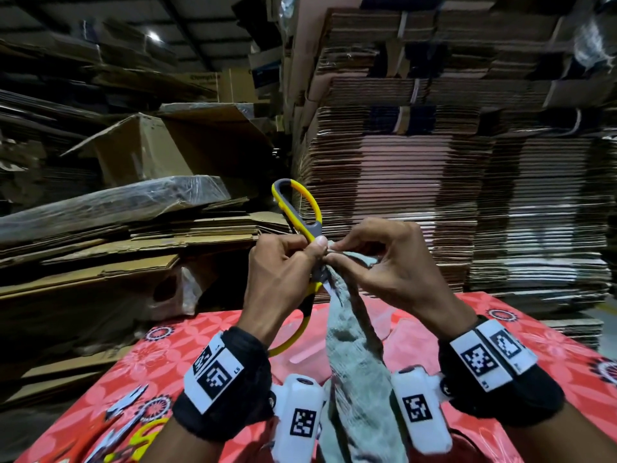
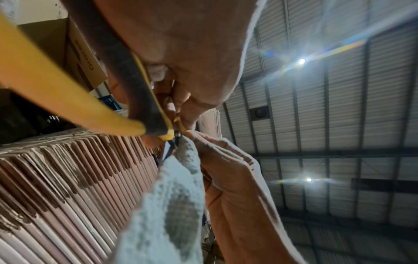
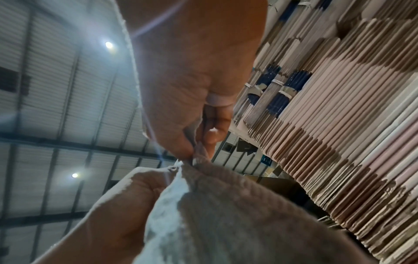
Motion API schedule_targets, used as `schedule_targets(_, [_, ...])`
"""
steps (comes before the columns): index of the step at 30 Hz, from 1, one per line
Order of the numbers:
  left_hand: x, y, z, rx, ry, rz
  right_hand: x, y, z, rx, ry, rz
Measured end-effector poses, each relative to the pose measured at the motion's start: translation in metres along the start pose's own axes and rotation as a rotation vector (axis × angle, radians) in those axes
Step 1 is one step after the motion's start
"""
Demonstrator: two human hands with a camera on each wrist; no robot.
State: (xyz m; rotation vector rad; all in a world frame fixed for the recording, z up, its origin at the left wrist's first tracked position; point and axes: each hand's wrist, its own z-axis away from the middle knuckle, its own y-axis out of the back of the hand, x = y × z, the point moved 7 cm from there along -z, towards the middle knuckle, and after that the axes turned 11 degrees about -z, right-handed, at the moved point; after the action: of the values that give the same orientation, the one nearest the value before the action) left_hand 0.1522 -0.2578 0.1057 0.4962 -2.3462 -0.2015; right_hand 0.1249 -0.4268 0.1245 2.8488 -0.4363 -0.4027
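Above red table point(image 1: 187, 349): L hand point(image 1: 280, 272) grips yellow scissors point(image 1: 309, 232); R hand point(image 1: 404, 262) fingers point(image 1: 360, 237) pinch grey cloth point(image 1: 350, 345) top.

Head view: a dim warehouse, lit by a small ceiling lamp point(image 1: 154, 35) at upper left. The red surface point(image 1: 551, 345) at the bottom is the brightest area. The cardboard stacks point(image 1: 434, 182) smear and bend toward the right edge.

Left wrist view: two lamps point(image 2: 302, 61) at right flare into starry, rainbow-tinted streaks. The yellow scissors point(image 2: 56, 85) at upper left are out of focus.

Right wrist view: pale haze spreads from the upper left, and the near cloth point(image 3: 226, 214) is soft.
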Motion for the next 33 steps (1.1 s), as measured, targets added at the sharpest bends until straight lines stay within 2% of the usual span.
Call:
schedule_targets(6, [-0.001, 0.002, -0.001, 0.003, 0.002, -0.068, 0.018, 0.033, -0.003, 0.217, -0.116, 0.062])
schedule_targets(8, [-0.001, 0.004, -0.001, -0.004, -0.006, -0.076, 0.021, 0.035, -0.002, 0.245, -0.134, 0.071])
schedule_targets(11, [-0.003, 0.004, -0.002, 0.003, -0.003, -0.057, 0.011, 0.022, 0.0, 0.214, -0.068, 0.098])
schedule_targets(15, [-0.01, 0.005, -0.003, 0.008, 0.026, 0.018, -0.005, -0.014, 0.004, -0.005, 0.04, 0.098])
schedule_targets(17, [-0.011, 0.003, -0.004, 0.002, 0.032, 0.022, -0.004, -0.012, 0.002, -0.044, 0.033, 0.075])
schedule_targets(19, [-0.007, 0.003, -0.002, 0.016, 0.012, 0.01, 0.0, 0.0, -0.002, 0.0, 0.011, 0.056])
schedule_targets(21, [-0.003, 0.003, -0.003, 0.035, -0.032, -0.02, 0.008, 0.019, -0.005, 0.114, -0.052, 0.07])
schedule_targets(24, [0.005, 0.004, 0.0, 0.078, -0.125, -0.152, 0.022, 0.04, -0.005, 0.224, -0.154, 0.102])
schedule_targets(26, [0.007, 0.005, 0.001, 0.098, -0.143, -0.188, 0.018, 0.034, -0.004, 0.208, -0.128, 0.115])
schedule_targets(30, [0.012, 0.008, 0.002, 0.112, -0.188, -0.169, -0.001, -0.003, 0.001, 0.076, 0.012, 0.107])
schedule_targets(33, [0.008, 0.01, 0.001, 0.109, -0.175, -0.16, 0.005, 0.0, -0.001, 0.094, -0.012, 0.066])
